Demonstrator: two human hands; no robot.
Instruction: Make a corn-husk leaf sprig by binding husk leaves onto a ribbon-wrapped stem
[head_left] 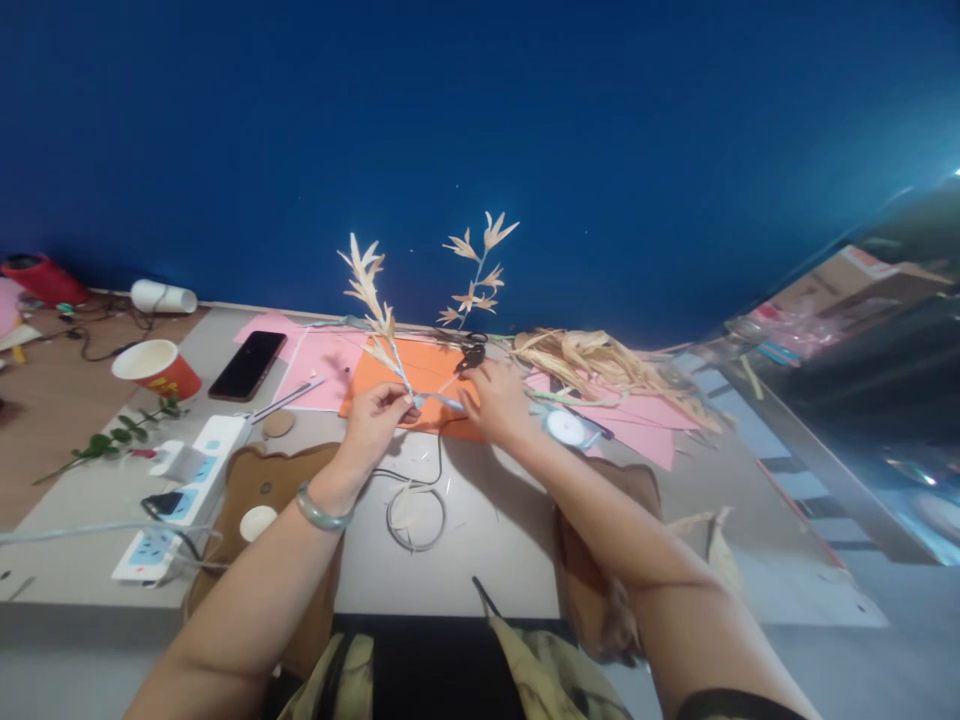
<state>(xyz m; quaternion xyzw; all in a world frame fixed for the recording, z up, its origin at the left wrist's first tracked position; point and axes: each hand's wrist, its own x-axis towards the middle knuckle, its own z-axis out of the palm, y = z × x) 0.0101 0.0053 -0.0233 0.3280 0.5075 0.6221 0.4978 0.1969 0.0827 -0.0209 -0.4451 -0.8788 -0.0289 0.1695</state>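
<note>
My left hand [379,415] is closed in a pinch on the base of a pale leafy sprig [367,285] that stands up from it. My right hand [496,400] is closed too, fingers pinching a thin pale-blue strip [442,401] that runs across to the left hand. A second sprig [476,270] rises between the hands on a thin blue stem. Both hands hover over an orange paper sheet [420,375]. A green bangle [321,512] circles my left wrist. Black scissors [471,356] lie just above my right hand.
Pink sheets [322,365], a black phone [247,365], a red paper cup [157,368], a white power strip [187,490], a green twig [112,440], a wire ring [416,515], a tape roll [564,428] and a heap of dried husk strips [600,365] lie on the grey table. The blue wall is behind.
</note>
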